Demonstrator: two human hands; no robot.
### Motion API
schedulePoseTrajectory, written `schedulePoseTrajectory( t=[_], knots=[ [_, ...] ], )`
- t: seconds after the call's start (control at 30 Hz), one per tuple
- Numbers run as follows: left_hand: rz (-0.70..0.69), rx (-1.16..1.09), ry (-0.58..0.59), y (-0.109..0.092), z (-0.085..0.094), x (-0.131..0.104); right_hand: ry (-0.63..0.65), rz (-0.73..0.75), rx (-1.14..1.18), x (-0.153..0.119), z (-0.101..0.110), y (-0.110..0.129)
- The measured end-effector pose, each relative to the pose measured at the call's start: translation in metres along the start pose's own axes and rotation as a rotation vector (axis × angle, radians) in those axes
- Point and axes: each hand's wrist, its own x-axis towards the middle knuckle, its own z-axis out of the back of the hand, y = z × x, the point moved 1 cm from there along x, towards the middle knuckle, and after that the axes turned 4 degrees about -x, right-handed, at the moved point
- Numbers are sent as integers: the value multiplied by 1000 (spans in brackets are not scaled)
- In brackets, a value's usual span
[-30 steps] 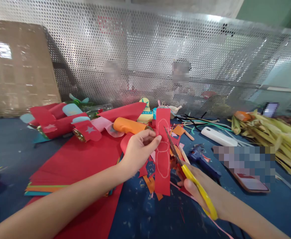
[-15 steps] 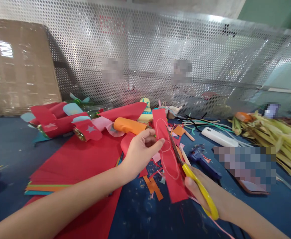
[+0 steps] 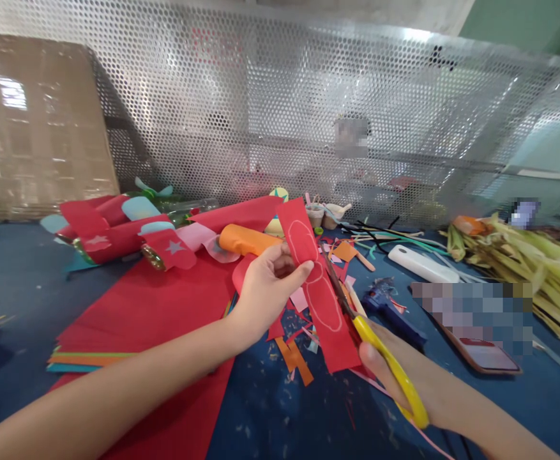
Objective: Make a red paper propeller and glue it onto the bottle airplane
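1. Perforated metal panel (image 3: 270,76): spans the back, behind the table.
2. Blue table (image 3: 270,421): work surface under everything, small bits scattered near the front.
3. Cardboard box (image 3: 35,140): back left, shiny tape on it.
4. Red paper stack (image 3: 150,300): left of center, under the left forearm; green, orange and blue edges show below the red.
5. Husk bundle (image 3: 529,255): back right, yellow-green, orange piece at its near-left end.
6. Red paper rolls (image 3: 126,241): beyond the stack, light blue rounded pieces and stars on them. Orange roll (image 3: 248,240) lies right of them.
7. Left hand (image 3: 263,297): thumb and index clamped together on the red strip's left side, around mid-length. Other fingers curled behind, tips partly hidden.
8. Right hand (image 3: 392,358): closed round the scissors handle, thumb at the near loop. Remaining fingers mostly hidden, can't tell their spread.
9. Red strip (image 3: 326,310): held up over the table between the hands, tilted, top end leaning left. Pale outline drawn on it: two long lobes, small round one between.
10. Scissors (image 3: 394,370): yellow handles, dark blades pointing up-left along the strip's right edge. Blades look close together; can't tell if they touch the paper.
11. Phone (image 3: 493,359): flat, right of the right hand, partly pixelated.
12. Blue glue gun (image 3: 397,314): between scissors and phone. White handheld item (image 3: 423,264) just beyond.
13. Paper scraps (image 3: 295,361): orange, red and pink, below and beside the strip.
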Motion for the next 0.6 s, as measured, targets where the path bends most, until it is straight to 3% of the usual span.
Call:
schedulePoseTrajectory(
  t=[0.33, 0.6],
  knots=[
    [-126, 95, 19, -4, 0, 1, 24, 75, 33, 3, 3, 14],
    [-103, 80, 9, -4, -1, 1, -30, 104, 30, 3, 0, 7]
  ],
)
